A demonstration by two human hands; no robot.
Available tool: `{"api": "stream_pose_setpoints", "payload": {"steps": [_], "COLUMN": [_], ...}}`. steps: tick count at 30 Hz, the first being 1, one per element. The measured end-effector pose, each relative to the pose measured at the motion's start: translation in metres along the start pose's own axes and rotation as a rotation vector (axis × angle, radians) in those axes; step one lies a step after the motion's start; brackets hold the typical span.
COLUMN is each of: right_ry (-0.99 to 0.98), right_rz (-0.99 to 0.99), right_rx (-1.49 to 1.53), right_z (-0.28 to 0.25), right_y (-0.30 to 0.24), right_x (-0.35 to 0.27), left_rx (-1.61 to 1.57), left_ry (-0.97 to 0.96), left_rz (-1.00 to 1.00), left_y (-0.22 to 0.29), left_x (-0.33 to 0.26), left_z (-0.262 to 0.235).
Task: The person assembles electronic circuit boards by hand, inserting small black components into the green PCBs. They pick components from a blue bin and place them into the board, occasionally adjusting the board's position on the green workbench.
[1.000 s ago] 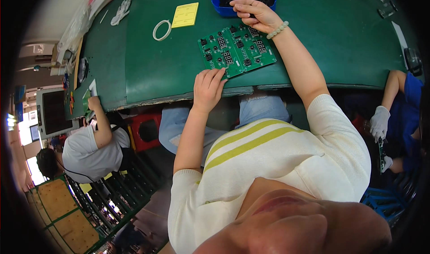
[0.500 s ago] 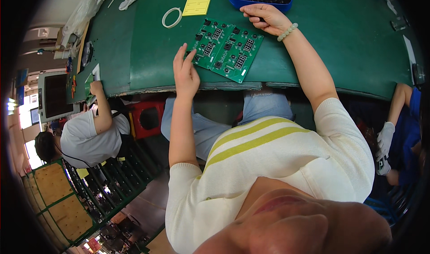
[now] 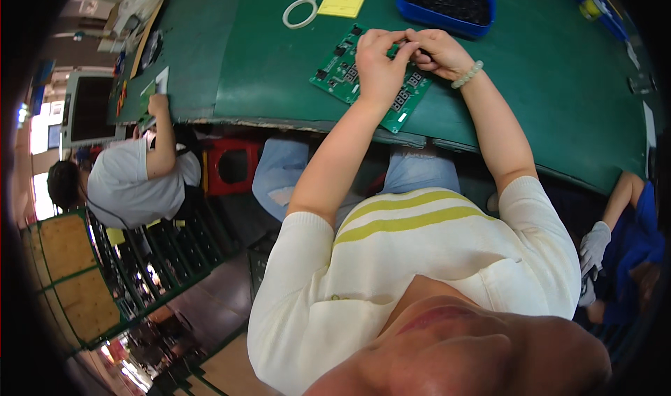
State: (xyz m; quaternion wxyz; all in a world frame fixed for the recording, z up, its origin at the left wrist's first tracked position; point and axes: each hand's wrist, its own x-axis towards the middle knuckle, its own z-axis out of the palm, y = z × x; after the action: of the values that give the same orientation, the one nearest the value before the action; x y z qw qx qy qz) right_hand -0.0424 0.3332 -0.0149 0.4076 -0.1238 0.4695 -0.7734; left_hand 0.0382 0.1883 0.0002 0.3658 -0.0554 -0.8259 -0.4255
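Note:
A green circuit board [image 3: 335, 81] with black digit displays and small black parts lies tilted on the green bench top. Above its far right part, my left hand [image 3: 379, 66] and my right hand [image 3: 439, 52] meet at the fingertips. Both hands are closed in a pinch, and what they hold between them is too small and covered to make out. Part of the board is hidden under my hands. Just beyond the right hand stands a blue bin [image 3: 465, 27] filled with small black pieces.
A yellow paper slip [image 3: 344, 0] and a pale ring of tape [image 3: 300, 13] lie beyond the board. The bench edge [image 3: 307, 126] runs close to my lap. To the left a person [image 3: 143, 179] in white works; at right there is a person's gloved hand [image 3: 595, 246].
My left hand has left the board's left edge and come right and up to join the right hand. The right hand has drawn back from the bin. The view has shifted slightly.

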Motion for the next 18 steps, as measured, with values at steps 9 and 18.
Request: {"api": "stream_pose_setpoints", "payload": {"steps": [9, 18], "right_ry": [0.006, -0.007], "right_rz": [0.057, -0.022], "right_rx": [0.075, 0.220], "right_z": [0.008, -0.004], "right_y": [-0.002, 0.000], "right_x": [0.003, 0.008], "left_rx": [-0.022, 0.116], "left_ry": [0.090, -0.012], "left_rz": [-0.168, -0.511], "left_y": [-0.002, -0.053], "left_x": [-0.015, -0.059], "left_z": [-0.056, -0.122]}}
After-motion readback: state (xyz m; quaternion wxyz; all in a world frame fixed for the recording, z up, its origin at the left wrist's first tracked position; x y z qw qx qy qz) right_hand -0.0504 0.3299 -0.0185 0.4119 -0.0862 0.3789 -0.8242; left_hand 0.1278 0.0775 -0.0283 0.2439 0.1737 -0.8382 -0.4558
